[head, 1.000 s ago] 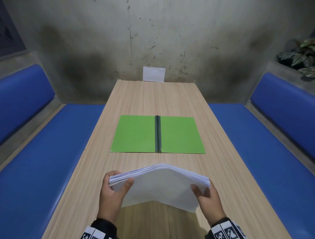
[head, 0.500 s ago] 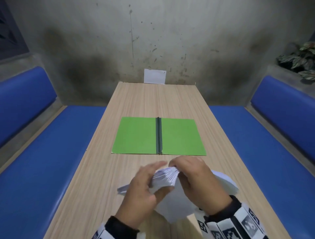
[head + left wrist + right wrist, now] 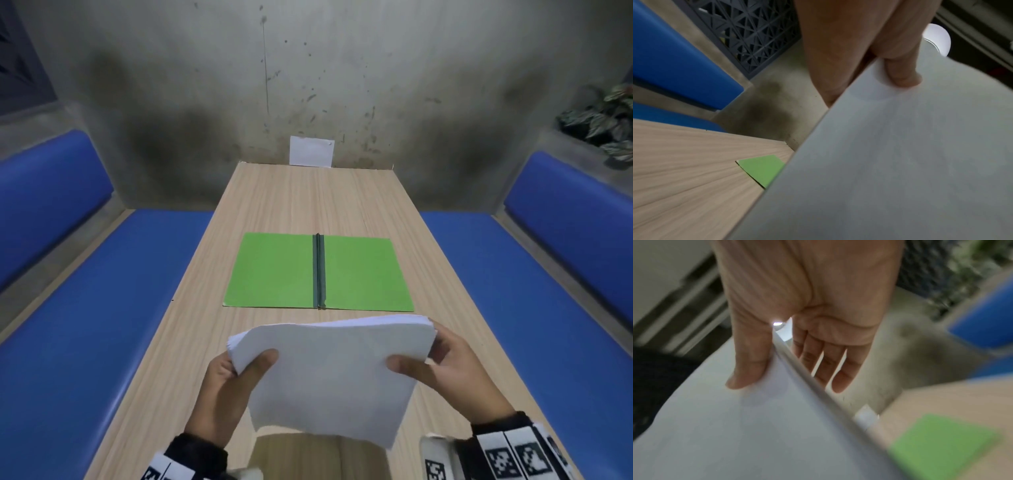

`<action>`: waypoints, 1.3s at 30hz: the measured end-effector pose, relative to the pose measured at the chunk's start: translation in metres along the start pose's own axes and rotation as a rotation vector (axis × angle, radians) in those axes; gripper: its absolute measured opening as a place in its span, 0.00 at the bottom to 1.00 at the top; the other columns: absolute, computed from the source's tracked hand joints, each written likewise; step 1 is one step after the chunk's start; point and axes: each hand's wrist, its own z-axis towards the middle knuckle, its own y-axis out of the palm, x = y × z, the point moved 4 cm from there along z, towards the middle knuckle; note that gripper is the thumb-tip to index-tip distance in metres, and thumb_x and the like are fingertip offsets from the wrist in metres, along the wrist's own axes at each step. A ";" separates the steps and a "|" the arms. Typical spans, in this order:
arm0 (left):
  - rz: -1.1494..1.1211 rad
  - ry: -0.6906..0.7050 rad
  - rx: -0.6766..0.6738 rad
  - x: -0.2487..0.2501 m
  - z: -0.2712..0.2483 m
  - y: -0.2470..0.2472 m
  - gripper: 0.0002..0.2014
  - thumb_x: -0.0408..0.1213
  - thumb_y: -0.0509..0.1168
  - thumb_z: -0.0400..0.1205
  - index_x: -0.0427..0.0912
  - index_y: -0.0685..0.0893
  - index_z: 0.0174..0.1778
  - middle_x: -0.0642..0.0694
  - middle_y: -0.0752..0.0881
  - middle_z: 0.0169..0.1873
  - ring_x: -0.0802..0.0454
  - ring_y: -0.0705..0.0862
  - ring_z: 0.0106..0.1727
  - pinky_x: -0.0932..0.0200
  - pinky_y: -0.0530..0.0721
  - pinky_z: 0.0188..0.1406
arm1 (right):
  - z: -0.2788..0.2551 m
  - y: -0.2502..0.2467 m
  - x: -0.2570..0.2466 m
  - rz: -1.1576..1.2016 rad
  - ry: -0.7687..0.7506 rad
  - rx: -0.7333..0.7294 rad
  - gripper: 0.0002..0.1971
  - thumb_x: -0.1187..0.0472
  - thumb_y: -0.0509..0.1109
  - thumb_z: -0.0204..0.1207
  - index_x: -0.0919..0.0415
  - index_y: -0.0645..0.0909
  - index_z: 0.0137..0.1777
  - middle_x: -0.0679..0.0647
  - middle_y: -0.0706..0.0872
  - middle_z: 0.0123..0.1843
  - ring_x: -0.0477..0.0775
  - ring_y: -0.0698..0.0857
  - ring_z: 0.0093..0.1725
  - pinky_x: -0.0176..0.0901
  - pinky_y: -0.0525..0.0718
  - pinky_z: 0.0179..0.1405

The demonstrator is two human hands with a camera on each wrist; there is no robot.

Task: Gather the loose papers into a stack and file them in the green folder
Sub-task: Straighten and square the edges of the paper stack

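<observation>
A thick stack of white papers (image 3: 329, 377) is held in the air above the near end of the wooden table (image 3: 301, 202). My left hand (image 3: 236, 377) pinches its left edge, thumb on top (image 3: 900, 71). My right hand (image 3: 435, 366) pinches the right edge, thumb on top and fingers (image 3: 826, 363) underneath. The green folder (image 3: 318, 272) lies open flat mid-table, just beyond the stack, its dark spine in the middle. A corner of the folder (image 3: 762, 168) shows in the left wrist view, and a blurred part of the folder (image 3: 941, 444) in the right wrist view.
Blue padded benches (image 3: 102, 308) (image 3: 531, 291) run along both sides of the table. A small white card (image 3: 311, 151) leans on the stained concrete wall at the table's far end. A potted plant (image 3: 603, 120) sits on the right ledge.
The hands, bunched together at the stack's middle half a second ago, have spread to its left and right edges. The stack now faces up and is held flatter.
</observation>
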 end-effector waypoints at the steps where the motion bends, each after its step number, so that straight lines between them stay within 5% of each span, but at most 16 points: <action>1: -0.002 0.008 -0.015 0.001 0.000 -0.001 0.08 0.42 0.73 0.64 0.49 0.92 0.37 0.50 0.92 0.33 0.60 0.87 0.33 0.70 0.85 0.30 | 0.000 0.004 0.007 0.094 0.041 -0.018 0.28 0.55 0.86 0.45 0.57 0.87 0.49 0.52 0.93 0.46 0.46 0.91 0.43 0.32 0.87 0.39; 5: 0.047 -0.043 -0.118 -0.011 -0.001 0.001 0.12 0.40 0.75 0.62 0.45 0.91 0.40 0.49 0.92 0.34 0.57 0.88 0.35 0.69 0.85 0.31 | -0.002 0.019 0.035 0.187 0.138 -0.008 0.28 0.53 0.83 0.46 0.64 0.88 0.48 0.58 0.93 0.45 0.51 0.91 0.43 0.39 0.87 0.39; 11: 0.155 -0.154 -0.174 -0.041 0.004 0.000 0.15 0.37 0.75 0.59 0.61 0.90 0.37 0.53 0.93 0.35 0.63 0.89 0.36 0.68 0.86 0.34 | -0.001 0.037 0.079 0.233 0.301 0.013 0.29 0.55 0.83 0.44 0.55 0.87 0.51 0.59 0.92 0.52 0.60 0.89 0.54 0.47 0.88 0.46; 15: 0.136 -0.156 -0.149 -0.040 0.006 0.001 0.18 0.45 0.76 0.51 0.61 0.90 0.38 0.53 0.93 0.37 0.61 0.89 0.37 0.66 0.87 0.35 | -0.001 0.039 0.081 0.273 0.301 0.040 0.29 0.55 0.87 0.40 0.54 0.88 0.46 0.58 0.93 0.50 0.58 0.90 0.52 0.48 0.87 0.47; 20: 0.151 -0.086 -0.125 -0.032 0.008 -0.001 0.20 0.28 0.76 0.64 0.63 0.90 0.36 0.59 0.92 0.34 0.66 0.88 0.35 0.71 0.86 0.33 | -0.001 0.038 0.075 0.334 0.261 0.060 0.18 0.66 0.80 0.54 0.57 0.88 0.47 0.57 0.93 0.47 0.53 0.91 0.46 0.46 0.88 0.44; 23: 0.202 -0.121 -0.148 -0.041 0.006 -0.002 0.19 0.31 0.76 0.65 0.67 0.89 0.36 0.61 0.92 0.35 0.66 0.88 0.36 0.71 0.86 0.34 | -0.004 0.043 0.086 0.274 0.318 0.029 0.18 0.60 0.83 0.50 0.56 0.89 0.43 0.55 0.93 0.43 0.49 0.91 0.43 0.42 0.87 0.41; 26: 0.216 -0.129 -0.160 -0.046 0.006 -0.002 0.22 0.31 0.76 0.64 0.71 0.87 0.36 0.65 0.91 0.36 0.69 0.88 0.37 0.73 0.85 0.33 | -0.006 0.047 0.098 0.219 0.359 0.032 0.09 0.64 0.81 0.53 0.54 0.89 0.34 0.50 0.93 0.35 0.42 0.89 0.36 0.35 0.87 0.34; 29: 0.217 -0.129 -0.155 -0.043 0.006 -0.003 0.21 0.32 0.78 0.66 0.69 0.88 0.36 0.62 0.92 0.35 0.66 0.88 0.37 0.68 0.86 0.36 | -0.007 0.047 0.101 0.204 0.380 0.066 0.07 0.71 0.80 0.59 0.58 0.89 0.29 0.51 0.91 0.31 0.46 0.87 0.33 0.37 0.85 0.34; 31: 0.214 -0.156 -0.133 -0.038 0.008 -0.009 0.17 0.44 0.81 0.54 0.59 0.90 0.37 0.55 0.93 0.37 0.56 0.90 0.41 0.63 0.86 0.39 | -0.006 0.045 0.095 0.232 0.384 0.066 0.06 0.71 0.80 0.59 0.61 0.88 0.29 0.51 0.90 0.28 0.45 0.87 0.29 0.35 0.84 0.29; 33: 0.208 -0.136 -0.078 -0.030 0.013 -0.019 0.31 0.54 0.82 0.43 0.48 0.90 0.43 0.46 0.93 0.44 0.50 0.90 0.47 0.61 0.86 0.42 | -0.004 0.042 0.084 0.224 0.360 0.044 0.06 0.74 0.80 0.62 0.65 0.88 0.29 0.52 0.91 0.28 0.46 0.88 0.28 0.35 0.84 0.26; 36: 0.428 -0.012 0.142 -0.002 0.017 -0.029 0.40 0.46 0.83 0.56 0.57 0.76 0.65 0.47 0.77 0.70 0.50 0.79 0.67 0.51 0.78 0.65 | 0.003 0.035 0.068 0.021 0.271 0.013 0.08 0.70 0.78 0.67 0.76 0.85 0.32 0.54 0.88 0.30 0.51 0.84 0.32 0.43 0.81 0.33; 39: 0.774 0.219 0.226 0.031 0.011 -0.021 0.56 0.45 0.81 0.61 0.74 0.48 0.74 0.69 0.47 0.77 0.56 0.55 0.80 0.50 0.61 0.76 | 0.008 0.034 0.047 -0.239 0.150 -0.039 0.18 0.63 0.77 0.67 0.66 0.75 0.22 0.47 0.73 0.23 0.45 0.71 0.27 0.39 0.67 0.29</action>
